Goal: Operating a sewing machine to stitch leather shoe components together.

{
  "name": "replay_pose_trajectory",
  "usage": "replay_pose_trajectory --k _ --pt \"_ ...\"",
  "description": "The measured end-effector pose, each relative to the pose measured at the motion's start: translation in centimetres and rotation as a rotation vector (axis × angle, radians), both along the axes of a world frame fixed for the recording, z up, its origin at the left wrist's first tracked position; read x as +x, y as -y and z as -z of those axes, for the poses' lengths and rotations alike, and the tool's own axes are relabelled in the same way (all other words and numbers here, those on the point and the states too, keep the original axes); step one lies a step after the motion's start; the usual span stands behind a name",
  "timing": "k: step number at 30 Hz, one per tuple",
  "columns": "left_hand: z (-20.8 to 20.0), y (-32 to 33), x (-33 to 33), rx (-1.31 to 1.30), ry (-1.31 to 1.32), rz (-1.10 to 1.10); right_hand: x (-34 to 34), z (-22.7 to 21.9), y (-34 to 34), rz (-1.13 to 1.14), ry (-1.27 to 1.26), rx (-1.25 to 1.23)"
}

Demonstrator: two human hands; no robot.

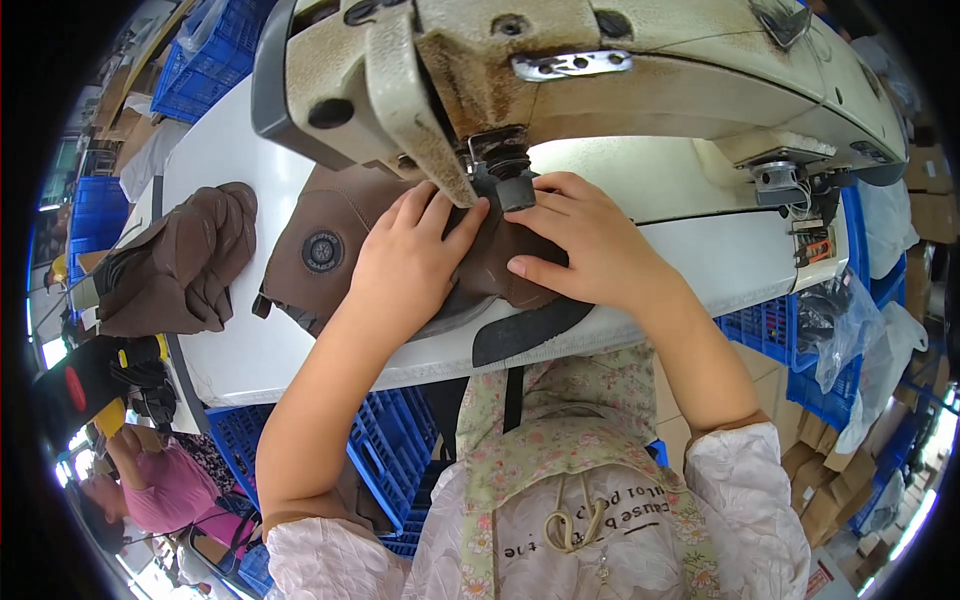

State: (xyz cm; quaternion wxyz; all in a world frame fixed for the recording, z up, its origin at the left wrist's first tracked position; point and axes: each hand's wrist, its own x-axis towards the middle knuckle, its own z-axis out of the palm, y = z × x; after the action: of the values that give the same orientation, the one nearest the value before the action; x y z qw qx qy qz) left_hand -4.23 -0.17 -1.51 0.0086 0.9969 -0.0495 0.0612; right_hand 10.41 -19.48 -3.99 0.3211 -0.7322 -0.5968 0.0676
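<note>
A brown sewn piece point(290, 240) with a round black badge point(323, 252) lies under the needle area of a sewing machine point(516, 190). My left hand point(405, 260) rests on it, left of the machine's foot, fingers apart and pressing down. On the other side, my right hand point(590, 235) grips the piece, its thumb apart from the fingers with brown material between them. A dark curved strip point(530, 333) hangs from the piece over the table's front edge. The fingertips nearest the needle are partly hidden by the machine head.
A stack of similar brown pieces point(185, 265) sits on the left of the white table point(225, 365). Blue crates point(390, 450) stand below, and another blue crate point(760, 330) with plastic bags is at the right. A person in pink point(175, 490) sits at the lower left.
</note>
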Motion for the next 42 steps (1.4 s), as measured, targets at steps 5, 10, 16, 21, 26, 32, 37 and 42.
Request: replay_pose_trajectory --k 5,10,16,21,26,32,37,42 --pt "0.2 -0.3 -0.3 -0.058 0.006 -0.015 -0.4 0.1 -0.1 0.017 -0.009 0.008" --pt "0.1 -1.0 -0.2 -0.086 0.018 0.004 -0.7 0.3 -0.4 0.011 0.015 0.018" --pt "-0.3 -2.6 0.3 -0.08 0.047 0.082 -1.6 0.1 -0.9 0.064 0.027 -0.015" --pt "-1.3 -4.0 0.9 -0.111 -0.102 0.062 -2.7 0.6 -1.7 0.108 0.057 0.024" --pt "-1.3 -5.8 1.1 -0.17 -0.048 0.186 -4.1 0.6 -2.5 0.152 0.074 0.055" --pt "-2.7 -4.2 0.4 -0.136 -0.108 0.118 -4.4 0.3 -2.4 0.178 0.007 0.075" --pt "-2.3 2.0 -1.9 -0.155 -0.137 -0.133 -1.1 0.3 -0.8 0.105 -0.333 0.017" --pt "-1.3 4.7 -0.8 0.028 -0.138 -0.231 2.2 0.7 0.1 -0.003 -0.074 0.069"
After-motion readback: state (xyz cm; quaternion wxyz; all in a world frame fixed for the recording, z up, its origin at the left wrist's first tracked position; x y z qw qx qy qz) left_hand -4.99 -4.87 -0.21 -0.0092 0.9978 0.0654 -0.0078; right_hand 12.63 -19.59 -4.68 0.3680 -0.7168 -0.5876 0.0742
